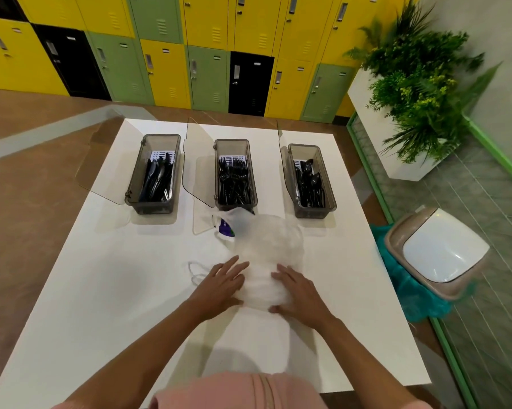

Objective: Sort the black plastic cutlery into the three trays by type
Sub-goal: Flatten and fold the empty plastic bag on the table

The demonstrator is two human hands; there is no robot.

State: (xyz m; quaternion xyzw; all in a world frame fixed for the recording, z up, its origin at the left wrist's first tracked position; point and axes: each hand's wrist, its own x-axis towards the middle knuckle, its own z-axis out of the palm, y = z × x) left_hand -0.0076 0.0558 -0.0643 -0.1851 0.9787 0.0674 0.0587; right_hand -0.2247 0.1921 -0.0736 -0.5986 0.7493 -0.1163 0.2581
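Observation:
Three smoky clear trays stand in a row at the far side of the white table point(101, 290), lids tipped open. The left tray point(154, 206) holds black knives, the middle tray point(235, 205) black forks, the right tray point(315, 212) black spoons. In front of the middle tray lies a crumpled translucent plastic bag point(268, 246) with a purple print at its far left. My left hand point(220, 286) and my right hand point(297, 292) lie flat with straight fingers on the near end of the bag, one on each side.
A beige swing-lid bin point(437, 252) with a teal liner stands right of the table. A white planter point(396, 160) with green foliage sits beyond it. Yellow, green and black lockers point(207, 78) line the far wall. A thin white loop point(197, 271) lies by my left hand.

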